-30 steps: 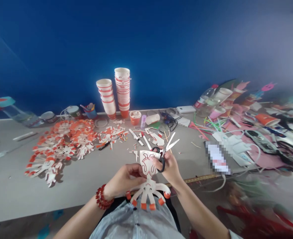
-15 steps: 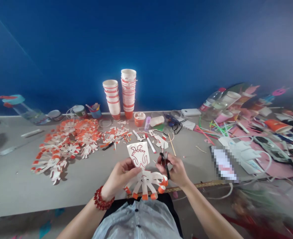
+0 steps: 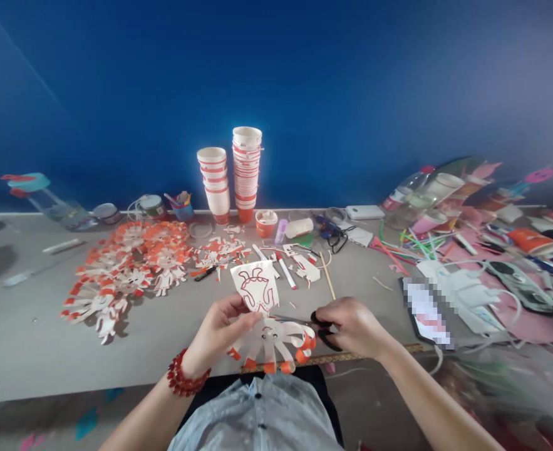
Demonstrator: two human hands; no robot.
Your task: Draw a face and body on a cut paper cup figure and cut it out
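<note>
Pinching a white paper piece (image 3: 256, 283) between thumb and fingers, the left hand (image 3: 224, 322) holds it over the near edge of the grey table (image 3: 32, 351), in front of the person's light blue shirt (image 3: 252, 416). The piece carries a figure drawn in dark red line; just below, nearer the body, sits a paper cutout (image 3: 270, 341) with a small face and spread strips whose ends are orange and curled. The right hand (image 3: 354, 326) grips the black handles of a pair of scissors (image 3: 330, 341), its fingers wrapped around the loops. The blades point left, to the narrow place where piece and cutout meet; whether they are closed there is too small to tell. A red beaded bracelet (image 3: 182, 376) circles the left wrist. Beyond the hands, a red-capped marker (image 3: 286, 274) and a thin wooden stick (image 3: 327, 275) lie on the table, with paper scraps (image 3: 220, 250) farther left and a heap of orange-and-white cutouts (image 3: 135, 257) beside them. Two stacks of paper cups, a shorter one (image 3: 213, 188) and a taller one (image 3: 247, 175), stand near the blue wall (image 3: 276, 75). Right of the right hand lies a phone (image 3: 426, 313), its screen blurred out.
</note>
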